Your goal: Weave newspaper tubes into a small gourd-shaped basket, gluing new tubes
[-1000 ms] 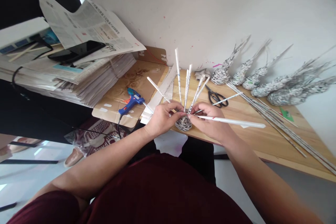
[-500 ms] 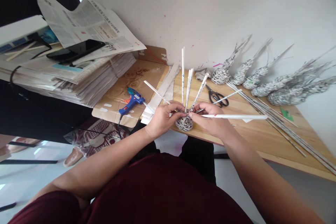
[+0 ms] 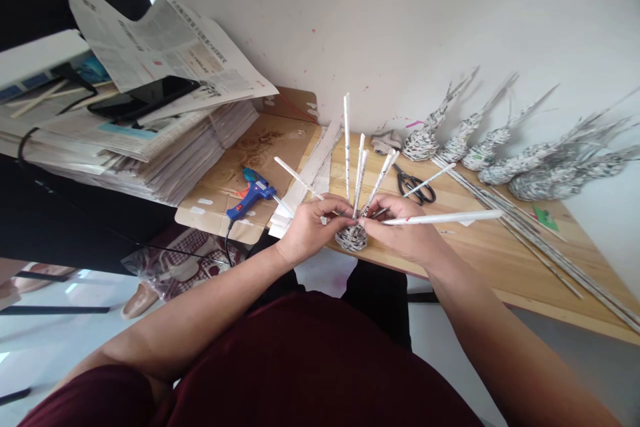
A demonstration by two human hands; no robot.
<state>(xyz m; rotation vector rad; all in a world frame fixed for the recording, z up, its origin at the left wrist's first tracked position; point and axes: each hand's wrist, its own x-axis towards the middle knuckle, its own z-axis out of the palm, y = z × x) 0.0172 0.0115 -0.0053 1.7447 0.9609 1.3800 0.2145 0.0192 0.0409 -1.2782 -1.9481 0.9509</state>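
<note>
A small rounded piece woven from rolled newspaper (image 3: 351, 239) is held between my hands at the table's front edge. Several paper tubes stick out of its top, among them an upright tube (image 3: 347, 147). My left hand (image 3: 315, 223) pinches the woven piece's upper rim from the left, its thumb and fingers pressed together. From the right, my right hand (image 3: 397, 223) grips the rim near the base of a long white paper tube (image 3: 450, 217) that points right. The fingertips of both hands nearly meet, and they hide part of the weave.
A blue glue gun (image 3: 249, 195) lies on cardboard at left, beside a tall newspaper stack (image 3: 200, 147) with a phone (image 3: 145, 97) on top. Behind my right hand are black scissors (image 3: 415, 188). Woven paper pieces (image 3: 467, 137) line the wall, with long paper sticks (image 3: 545, 250) at right.
The long white tube's far end has shifted slightly left and up. The tubes in the middle have spread and tilted a little; both hands keep nearly the same place.
</note>
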